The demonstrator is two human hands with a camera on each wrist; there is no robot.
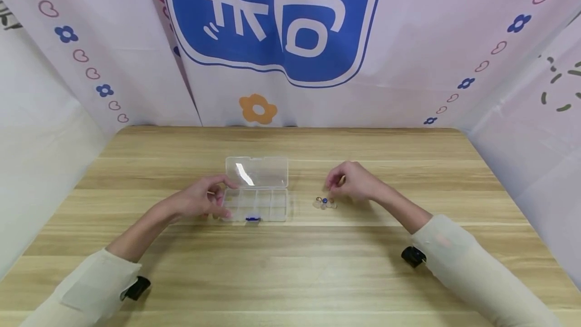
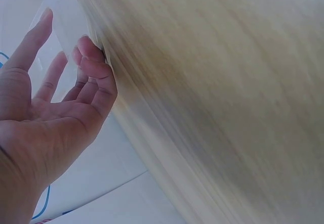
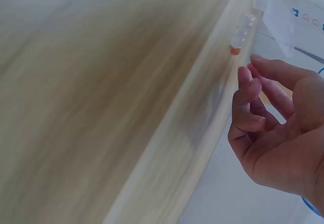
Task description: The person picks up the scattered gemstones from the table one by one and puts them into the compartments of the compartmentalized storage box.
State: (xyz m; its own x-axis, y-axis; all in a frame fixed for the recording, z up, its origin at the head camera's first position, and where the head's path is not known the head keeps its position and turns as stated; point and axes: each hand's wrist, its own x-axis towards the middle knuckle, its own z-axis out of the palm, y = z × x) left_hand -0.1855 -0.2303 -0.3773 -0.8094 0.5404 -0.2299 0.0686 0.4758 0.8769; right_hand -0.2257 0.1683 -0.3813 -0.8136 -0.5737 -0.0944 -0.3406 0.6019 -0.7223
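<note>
A clear plastic compartment box (image 1: 279, 205) lies on the table with its lid (image 1: 268, 171) folded back and a blue latch (image 1: 252, 219) at the front. My left hand (image 1: 197, 199) holds its left end, thumb at the front corner and index finger by the hinge. To the right of the box is a small cluster of beads, among them a blue bead (image 1: 325, 200) and several clear or pale ones (image 1: 316, 205). Just behind and right of them hovers my right hand (image 1: 356, 181), fingers loosely curled. An orange bead (image 3: 235, 50) shows beyond its fingertips in the right wrist view; nothing shows between them.
The wood-grain table (image 1: 290, 271) reaches back to a white cloth (image 1: 408, 64) with a blue printed panel (image 1: 336, 67). More cloth hangs along both sides. Black wrist cameras (image 1: 413, 256) are strapped under the pale sleeves (image 1: 476, 271).
</note>
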